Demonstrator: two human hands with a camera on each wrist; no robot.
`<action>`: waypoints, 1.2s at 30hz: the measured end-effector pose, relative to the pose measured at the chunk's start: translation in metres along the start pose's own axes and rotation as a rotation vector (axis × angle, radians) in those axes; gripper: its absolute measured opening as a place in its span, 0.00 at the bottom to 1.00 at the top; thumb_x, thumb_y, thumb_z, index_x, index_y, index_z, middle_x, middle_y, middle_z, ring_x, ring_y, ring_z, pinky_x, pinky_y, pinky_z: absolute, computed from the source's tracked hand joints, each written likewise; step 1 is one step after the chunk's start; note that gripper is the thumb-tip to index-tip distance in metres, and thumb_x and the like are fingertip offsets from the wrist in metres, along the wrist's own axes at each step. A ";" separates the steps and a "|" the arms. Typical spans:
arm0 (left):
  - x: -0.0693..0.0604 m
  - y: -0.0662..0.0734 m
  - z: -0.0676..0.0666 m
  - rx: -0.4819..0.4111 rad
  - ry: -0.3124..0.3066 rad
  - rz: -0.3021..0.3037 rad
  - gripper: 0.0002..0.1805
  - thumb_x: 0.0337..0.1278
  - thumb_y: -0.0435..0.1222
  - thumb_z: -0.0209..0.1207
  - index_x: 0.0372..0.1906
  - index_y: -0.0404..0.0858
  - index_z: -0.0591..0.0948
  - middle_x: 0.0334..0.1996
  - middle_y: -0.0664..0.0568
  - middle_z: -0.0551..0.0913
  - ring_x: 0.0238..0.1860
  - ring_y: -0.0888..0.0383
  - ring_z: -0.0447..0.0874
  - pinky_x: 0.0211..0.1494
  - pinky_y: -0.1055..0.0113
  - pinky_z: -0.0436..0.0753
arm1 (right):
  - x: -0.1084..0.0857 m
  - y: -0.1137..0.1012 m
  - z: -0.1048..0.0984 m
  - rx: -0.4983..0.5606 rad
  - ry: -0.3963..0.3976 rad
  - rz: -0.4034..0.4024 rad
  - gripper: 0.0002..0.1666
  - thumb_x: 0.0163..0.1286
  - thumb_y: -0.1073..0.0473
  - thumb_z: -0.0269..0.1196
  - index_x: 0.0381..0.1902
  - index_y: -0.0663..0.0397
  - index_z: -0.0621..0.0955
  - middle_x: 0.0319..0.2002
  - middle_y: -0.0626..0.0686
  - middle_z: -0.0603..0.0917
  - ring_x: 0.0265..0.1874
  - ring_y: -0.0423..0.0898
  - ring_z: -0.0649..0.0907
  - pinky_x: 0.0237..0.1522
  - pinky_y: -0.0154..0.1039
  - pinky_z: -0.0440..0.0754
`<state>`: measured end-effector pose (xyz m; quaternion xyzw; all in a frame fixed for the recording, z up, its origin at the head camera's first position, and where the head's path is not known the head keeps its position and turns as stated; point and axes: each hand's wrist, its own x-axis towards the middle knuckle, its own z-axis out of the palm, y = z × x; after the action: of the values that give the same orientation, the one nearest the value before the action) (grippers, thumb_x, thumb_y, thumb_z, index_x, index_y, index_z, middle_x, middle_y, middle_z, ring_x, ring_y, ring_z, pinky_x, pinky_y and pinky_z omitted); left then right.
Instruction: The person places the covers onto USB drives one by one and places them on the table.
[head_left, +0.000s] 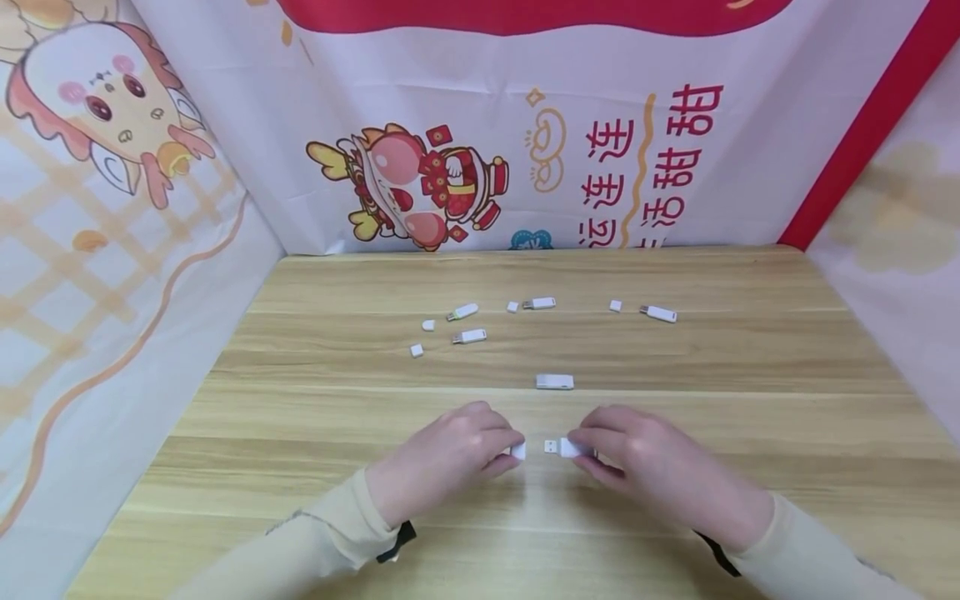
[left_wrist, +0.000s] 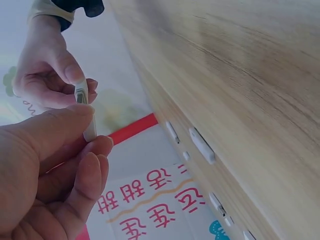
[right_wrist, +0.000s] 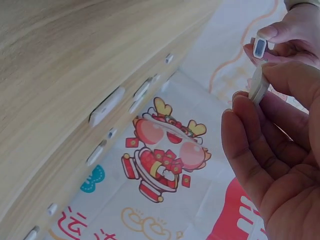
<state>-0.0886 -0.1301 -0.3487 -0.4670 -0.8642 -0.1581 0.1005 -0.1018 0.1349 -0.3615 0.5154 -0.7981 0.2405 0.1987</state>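
Note:
My left hand (head_left: 459, 446) pinches a small white cap (head_left: 519, 451) between thumb and fingers. Facing it across a short gap, a white USB flash drive (head_left: 570, 448) is held in my right hand (head_left: 647, 454), its plug bare and pointing left. Seen from the right wrist, the cap (right_wrist: 260, 47) turns its hollow end toward the drive (right_wrist: 257, 86), so the two are apart. Both hands are raised over the near part of the table. Just beyond them lies another white flash drive (head_left: 555, 382) with no bare plug showing.
Farther back on the wooden table (head_left: 300, 400) lie several uncapped flash drives, such as one at the right (head_left: 660, 314) and one at the left (head_left: 470, 337). Loose caps, like this one (head_left: 417, 351), lie beside them. A printed cloth (head_left: 465, 92) hangs behind the table.

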 end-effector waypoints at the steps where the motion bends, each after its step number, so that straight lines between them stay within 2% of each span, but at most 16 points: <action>1: 0.000 0.001 0.000 0.000 -0.003 -0.005 0.09 0.60 0.37 0.68 0.42 0.38 0.88 0.36 0.55 0.86 0.38 0.62 0.81 0.44 0.77 0.79 | 0.000 -0.001 0.000 0.001 0.003 -0.006 0.08 0.60 0.63 0.72 0.38 0.57 0.86 0.33 0.46 0.83 0.31 0.38 0.82 0.35 0.28 0.82; 3: -0.001 0.004 -0.001 -0.013 -0.013 -0.016 0.09 0.61 0.37 0.67 0.43 0.38 0.87 0.36 0.55 0.86 0.39 0.63 0.80 0.45 0.77 0.79 | 0.000 -0.003 0.000 -0.005 0.013 -0.021 0.08 0.69 0.58 0.65 0.38 0.58 0.86 0.34 0.47 0.83 0.31 0.39 0.82 0.34 0.28 0.82; 5: -0.001 0.007 -0.003 -0.021 -0.018 -0.022 0.09 0.62 0.38 0.66 0.44 0.39 0.87 0.37 0.56 0.86 0.39 0.63 0.80 0.45 0.78 0.79 | 0.000 -0.006 0.000 -0.014 0.027 -0.037 0.16 0.75 0.54 0.57 0.38 0.58 0.86 0.34 0.48 0.83 0.31 0.39 0.83 0.34 0.29 0.82; 8: -0.001 0.012 -0.003 -0.004 -0.003 0.000 0.09 0.62 0.37 0.66 0.44 0.38 0.87 0.37 0.56 0.86 0.38 0.63 0.80 0.45 0.79 0.78 | 0.000 -0.009 -0.001 -0.024 0.034 -0.035 0.24 0.78 0.50 0.50 0.38 0.58 0.87 0.34 0.48 0.83 0.31 0.39 0.83 0.34 0.29 0.83; 12: -0.002 0.016 -0.001 0.043 0.031 0.031 0.09 0.60 0.37 0.67 0.42 0.38 0.87 0.36 0.56 0.86 0.37 0.63 0.79 0.44 0.80 0.78 | -0.001 -0.014 -0.002 -0.025 0.025 -0.025 0.24 0.78 0.49 0.50 0.38 0.57 0.87 0.34 0.47 0.83 0.31 0.39 0.83 0.34 0.29 0.83; 16: -0.003 0.019 0.000 0.063 0.054 0.038 0.09 0.58 0.37 0.69 0.41 0.38 0.87 0.35 0.56 0.86 0.36 0.64 0.79 0.42 0.81 0.78 | -0.001 -0.017 -0.002 -0.022 0.037 -0.042 0.22 0.78 0.51 0.51 0.39 0.59 0.86 0.35 0.49 0.84 0.31 0.41 0.84 0.35 0.30 0.84; 21: -0.003 0.022 -0.001 0.067 0.065 0.047 0.09 0.58 0.37 0.69 0.41 0.38 0.87 0.35 0.56 0.86 0.35 0.64 0.79 0.42 0.82 0.77 | -0.002 -0.020 -0.003 -0.030 0.035 -0.040 0.24 0.79 0.50 0.49 0.39 0.59 0.86 0.35 0.49 0.84 0.32 0.41 0.84 0.35 0.30 0.84; 26: -0.004 0.023 -0.002 0.072 0.068 0.053 0.08 0.59 0.37 0.68 0.41 0.38 0.87 0.35 0.56 0.86 0.35 0.64 0.79 0.42 0.82 0.77 | -0.003 -0.023 -0.005 -0.032 0.000 -0.010 0.24 0.79 0.49 0.49 0.39 0.58 0.86 0.36 0.48 0.84 0.34 0.40 0.84 0.36 0.31 0.84; 36: -0.005 0.021 -0.001 0.090 0.116 0.075 0.08 0.58 0.37 0.69 0.40 0.38 0.87 0.35 0.56 0.85 0.35 0.64 0.78 0.41 0.82 0.77 | -0.001 -0.026 -0.005 -0.030 -0.015 -0.001 0.25 0.80 0.49 0.47 0.39 0.57 0.86 0.36 0.47 0.83 0.34 0.40 0.83 0.37 0.31 0.84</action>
<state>-0.0681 -0.1232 -0.3454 -0.4842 -0.8450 -0.1419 0.1771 -0.0766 0.1298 -0.3533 0.5147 -0.8027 0.2247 0.2006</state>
